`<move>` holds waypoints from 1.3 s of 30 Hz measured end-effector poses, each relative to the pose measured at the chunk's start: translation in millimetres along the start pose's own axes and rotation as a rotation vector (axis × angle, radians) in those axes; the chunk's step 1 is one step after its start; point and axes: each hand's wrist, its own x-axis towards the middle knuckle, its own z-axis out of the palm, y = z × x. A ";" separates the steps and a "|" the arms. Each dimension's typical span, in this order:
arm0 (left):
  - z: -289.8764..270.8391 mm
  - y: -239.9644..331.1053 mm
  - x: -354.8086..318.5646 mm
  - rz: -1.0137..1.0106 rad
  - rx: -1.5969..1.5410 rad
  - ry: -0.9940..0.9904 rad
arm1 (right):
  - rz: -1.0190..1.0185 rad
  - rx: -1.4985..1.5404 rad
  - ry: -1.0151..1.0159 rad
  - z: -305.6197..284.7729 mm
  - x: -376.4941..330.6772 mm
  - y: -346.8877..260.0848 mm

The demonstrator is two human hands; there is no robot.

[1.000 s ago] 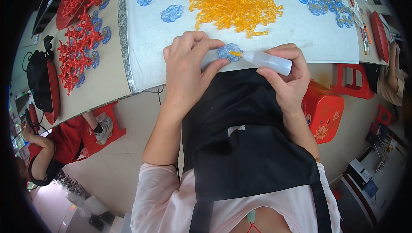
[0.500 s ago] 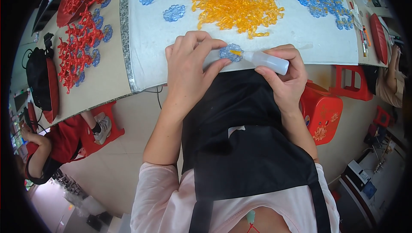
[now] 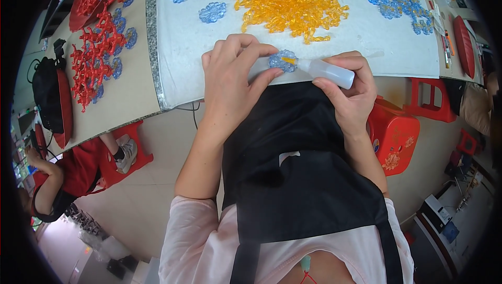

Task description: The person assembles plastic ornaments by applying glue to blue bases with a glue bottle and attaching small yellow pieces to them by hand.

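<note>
The person's right hand (image 3: pixel 355 94) grips a white squeeze bottle (image 3: pixel 332 73) lengthwise leftward, nozzle (image 3: pixel 303 65) beside the translucent blue flower-shaped piece (image 3: pixel 281 66) the left hand (image 3: pixel 228 81) pinches.

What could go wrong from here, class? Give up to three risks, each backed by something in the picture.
1. The left hand holds the blue flower-shaped piece only toward its left side, so a nudge might turn it.
2. The right hand has the squeeze bottle with its nozzle right at that piece; a slip could knock the small orange piece there.
3. The work is near the front edge of the white surface, so a dropped piece might fall off.
</note>
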 end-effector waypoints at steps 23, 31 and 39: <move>-0.1 -5.1 2.3 0.038 -0.035 0.051 | -0.009 0.024 0.013 -2.4 3.9 -6.9; 1.9 -15.2 38.4 -0.072 0.084 0.230 | 0.081 0.063 0.134 -20.1 5.3 -19.7; -25.9 -15.3 36.3 -0.050 0.159 0.072 | 0.004 -0.117 -0.044 -17.7 -1.4 -20.4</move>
